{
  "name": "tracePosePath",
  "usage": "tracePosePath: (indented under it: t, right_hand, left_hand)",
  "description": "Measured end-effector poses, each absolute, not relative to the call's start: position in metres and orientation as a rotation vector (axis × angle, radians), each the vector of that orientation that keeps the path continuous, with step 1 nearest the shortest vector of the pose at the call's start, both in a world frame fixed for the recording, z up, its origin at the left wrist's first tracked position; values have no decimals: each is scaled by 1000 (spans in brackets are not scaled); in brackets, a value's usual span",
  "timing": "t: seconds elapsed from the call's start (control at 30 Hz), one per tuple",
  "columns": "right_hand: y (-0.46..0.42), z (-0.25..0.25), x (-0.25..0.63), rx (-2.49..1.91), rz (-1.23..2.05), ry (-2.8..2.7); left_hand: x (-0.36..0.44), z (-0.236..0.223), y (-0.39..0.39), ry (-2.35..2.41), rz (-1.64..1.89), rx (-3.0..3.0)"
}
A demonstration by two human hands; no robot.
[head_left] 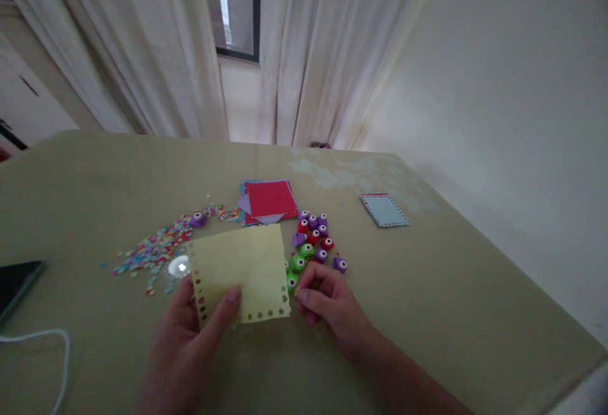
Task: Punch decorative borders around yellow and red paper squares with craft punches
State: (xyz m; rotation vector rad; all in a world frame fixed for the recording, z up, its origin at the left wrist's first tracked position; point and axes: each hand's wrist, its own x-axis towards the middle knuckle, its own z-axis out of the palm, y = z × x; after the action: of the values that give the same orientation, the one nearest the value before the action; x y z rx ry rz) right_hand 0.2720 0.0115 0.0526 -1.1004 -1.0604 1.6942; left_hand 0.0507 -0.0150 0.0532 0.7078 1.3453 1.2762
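My left hand grips a yellow sheet of paper, thumb on top and fingers beneath. Small star and heart holes run along the sheet's left, bottom and lower right edges. Just off the lower right edge, my right hand is closed in a pinch; whatever lies between its fingertips is too small to make out. Behind that hand sits a cluster of small craft punches in purple, red and green, some partly covered by the sheet and the fingers.
Colourful paper confetti spreads on the left, with a lone purple punch on it. A shiny white round thing lies by the sheet. Red-topped coloured papers rest behind; a pale blue punched stack lies right. Far left are a phone and white cable.
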Motion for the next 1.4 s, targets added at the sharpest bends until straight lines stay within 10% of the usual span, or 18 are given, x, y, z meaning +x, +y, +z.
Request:
tracePosePath:
  t: [0.3,0.6,1.4]
  right_hand:
    - [17,51,286,-1371,861,-1871]
    - [17,48,271,-1144,1468,-1282]
    - [17,40,257,-1115,1263,-1083]
  left_hand:
    - [57,54,-17,1356,1239,753]
    - [66,58,-18,1346,1198,859]
    - [49,32,1,1082,1397,651]
